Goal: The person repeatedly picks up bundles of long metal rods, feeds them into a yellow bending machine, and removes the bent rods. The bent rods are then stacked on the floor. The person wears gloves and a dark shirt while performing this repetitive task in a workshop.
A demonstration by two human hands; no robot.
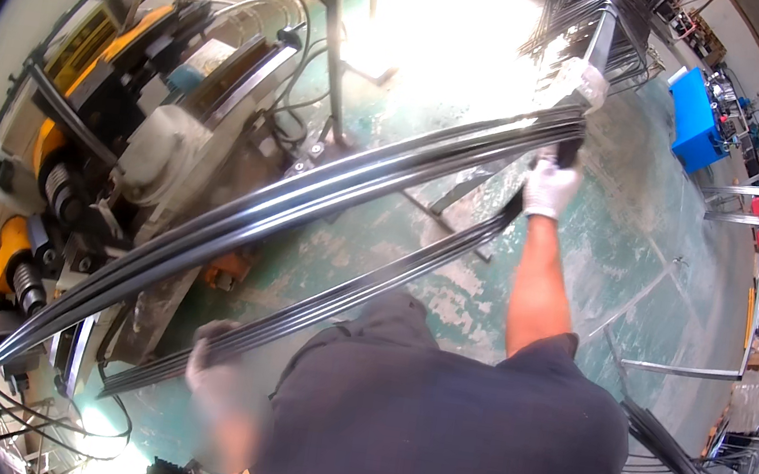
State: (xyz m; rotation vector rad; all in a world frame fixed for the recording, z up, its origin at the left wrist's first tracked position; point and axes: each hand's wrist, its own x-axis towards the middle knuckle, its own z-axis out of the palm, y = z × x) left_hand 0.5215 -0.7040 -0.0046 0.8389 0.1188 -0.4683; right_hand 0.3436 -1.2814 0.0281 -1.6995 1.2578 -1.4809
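A bundle of long, thin dark metal rods slants across in front of my body, from lower left to upper right. My left hand, gloved and smeared by motion, wraps round this bundle near its lower left end. At its upper right end my right hand, in a white glove, is closed on the rods; some of its fingers are hidden. Just beyond lies a thicker bundle of shiny dark rods, running nearly alongside. Its far right end comes close to my right fingers, beside a post with whitish wrapping.
A machine with yellow-orange parts and hanging cables fills the left side. More dark rods are heaped at the far right. A blue cabinet stands at the right, and further rods lie at lower right. The floor is worn green.
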